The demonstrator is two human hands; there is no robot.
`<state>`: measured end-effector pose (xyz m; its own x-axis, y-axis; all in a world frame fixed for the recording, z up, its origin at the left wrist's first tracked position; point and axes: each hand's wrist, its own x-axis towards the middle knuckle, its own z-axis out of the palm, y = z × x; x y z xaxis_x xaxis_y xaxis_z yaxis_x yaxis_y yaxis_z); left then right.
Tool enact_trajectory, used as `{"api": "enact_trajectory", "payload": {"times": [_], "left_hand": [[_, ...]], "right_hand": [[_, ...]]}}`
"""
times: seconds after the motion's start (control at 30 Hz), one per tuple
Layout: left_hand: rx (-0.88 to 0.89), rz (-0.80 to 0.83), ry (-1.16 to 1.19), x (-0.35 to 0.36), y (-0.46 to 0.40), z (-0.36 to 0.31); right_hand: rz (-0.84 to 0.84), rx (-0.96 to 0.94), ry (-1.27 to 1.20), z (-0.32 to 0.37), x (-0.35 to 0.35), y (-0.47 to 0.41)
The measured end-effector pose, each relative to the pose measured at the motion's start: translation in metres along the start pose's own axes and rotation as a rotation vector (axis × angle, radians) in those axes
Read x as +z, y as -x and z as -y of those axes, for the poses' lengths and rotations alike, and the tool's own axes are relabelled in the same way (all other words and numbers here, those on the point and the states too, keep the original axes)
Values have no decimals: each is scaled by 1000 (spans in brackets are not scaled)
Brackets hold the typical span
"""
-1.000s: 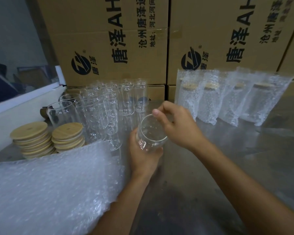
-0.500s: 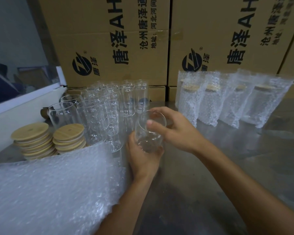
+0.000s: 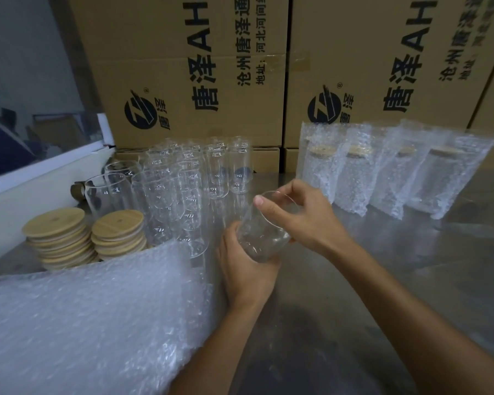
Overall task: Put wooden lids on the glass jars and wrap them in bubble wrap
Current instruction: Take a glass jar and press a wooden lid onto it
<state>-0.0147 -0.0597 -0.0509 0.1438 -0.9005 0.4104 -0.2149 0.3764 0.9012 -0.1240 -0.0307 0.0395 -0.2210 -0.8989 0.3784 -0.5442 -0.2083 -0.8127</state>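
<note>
Over on the far left sit two stacks of wooden lids (image 3: 83,238), with a big sheet of bubble wrap (image 3: 92,317) in front and a cluster of empty glass jars (image 3: 183,183) just behind. Mid-table, the left hand (image 3: 247,269) grips one jar (image 3: 264,226) from below, tilted, while the right hand (image 3: 303,218) pinches its rim. Off right, four wrapped jars (image 3: 394,172) line up against cardboard boxes (image 3: 368,61).

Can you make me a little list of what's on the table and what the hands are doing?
held jar: glass jar, tilted, no lid on it
left hand: grips the jar's lower part
right hand: fingers curled on the jar's rim
bare jars: cluster, back left
wooden lids: two stacks, far left
bubble wrap: pile, near left
wrapped jars: four, back right
</note>
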Motion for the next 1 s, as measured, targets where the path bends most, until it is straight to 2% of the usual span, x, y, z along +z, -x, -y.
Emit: {"api": "enact_trajectory", "payload": {"times": [0.13, 0.33, 0.53, 0.67, 0.87, 1.0], "left_hand": [[-2, -20, -4, -2, 0, -1], [4, 49, 9, 0, 3, -4], [22, 44, -13, -1, 2, -2], [24, 23, -41, 0, 0, 1], [48, 1, -32, 2, 0, 3], [21, 34, -11, 3, 1, 2]], "right_hand": [[69, -5, 6, 5, -3, 2], [-108, 7, -49, 3, -3, -4], [-137, 16, -36, -1, -6, -8], [-57, 37, -33, 0, -1, -5], [-19, -107, 109, 3, 3, 2], [-9, -112, 41, 1, 3, 2]]}}
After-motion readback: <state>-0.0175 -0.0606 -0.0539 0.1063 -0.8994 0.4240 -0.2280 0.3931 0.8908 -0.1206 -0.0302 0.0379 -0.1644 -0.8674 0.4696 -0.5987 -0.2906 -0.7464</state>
